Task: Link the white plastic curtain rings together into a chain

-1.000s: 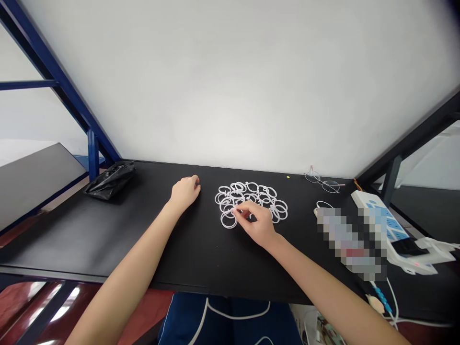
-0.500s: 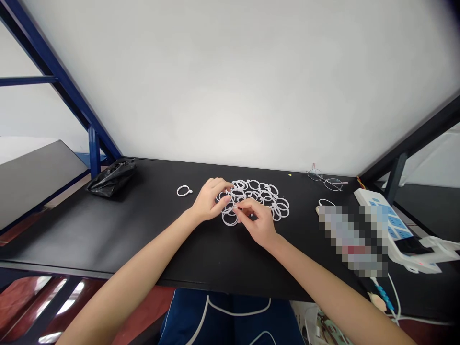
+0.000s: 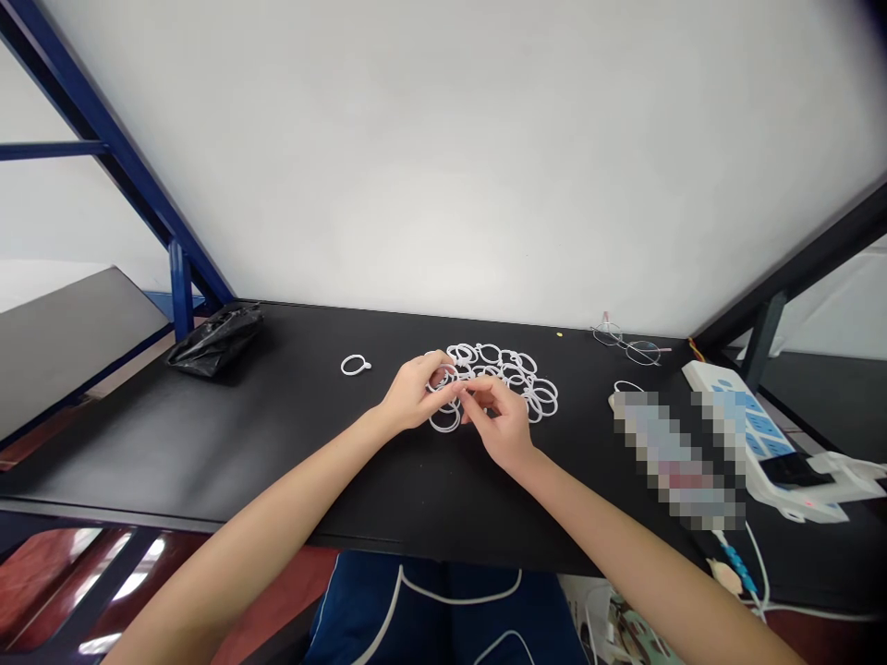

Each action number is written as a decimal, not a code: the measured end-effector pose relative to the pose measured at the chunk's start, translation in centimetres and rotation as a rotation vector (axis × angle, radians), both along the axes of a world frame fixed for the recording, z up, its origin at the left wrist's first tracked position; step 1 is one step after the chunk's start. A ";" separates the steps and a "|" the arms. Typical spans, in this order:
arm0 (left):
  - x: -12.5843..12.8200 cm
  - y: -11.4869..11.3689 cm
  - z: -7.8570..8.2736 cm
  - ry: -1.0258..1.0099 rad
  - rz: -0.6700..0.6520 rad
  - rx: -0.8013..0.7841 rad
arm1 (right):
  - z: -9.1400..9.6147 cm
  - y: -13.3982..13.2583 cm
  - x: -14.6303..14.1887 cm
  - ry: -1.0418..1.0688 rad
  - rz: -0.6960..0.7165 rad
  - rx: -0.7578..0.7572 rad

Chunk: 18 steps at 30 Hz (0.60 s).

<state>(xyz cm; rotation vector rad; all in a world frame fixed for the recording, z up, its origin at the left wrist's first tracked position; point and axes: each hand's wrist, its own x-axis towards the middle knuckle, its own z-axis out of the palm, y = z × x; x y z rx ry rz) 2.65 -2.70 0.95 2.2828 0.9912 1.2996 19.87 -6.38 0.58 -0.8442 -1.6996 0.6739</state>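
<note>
Table: black top that carries everything; its near edge cuts across the forearms.
Bag: black plastic, crumpled, at the far left of the table; whether anything is in it cannot be told.
Lone ring: white, flat on the table, well apart from the pile and left of the hands.
Left hand: fingers closed in a pinch on the ring, at the pile's near left edge.
Ring: white, held between both hands just above the table; fingers partly hide it.
Right hand: fingertips curled in and pinching the same ring from the right; it hides the pile's near middle.
Pile: white rings, overlapping, flat on the table behind the hands.
Glasses: thin wire frame by the wall, at the right.
Blurred patch: pixelated, so what lies there cannot be made out.
Power strip: white with blue marks, too small to read; its cable is cut off by the table edge.
</note>
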 end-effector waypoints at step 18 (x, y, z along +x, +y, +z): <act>0.3 -0.3 0.5 -0.019 0.095 -0.044 | 0.0 0.8 0.9 -0.371 0.035 0.107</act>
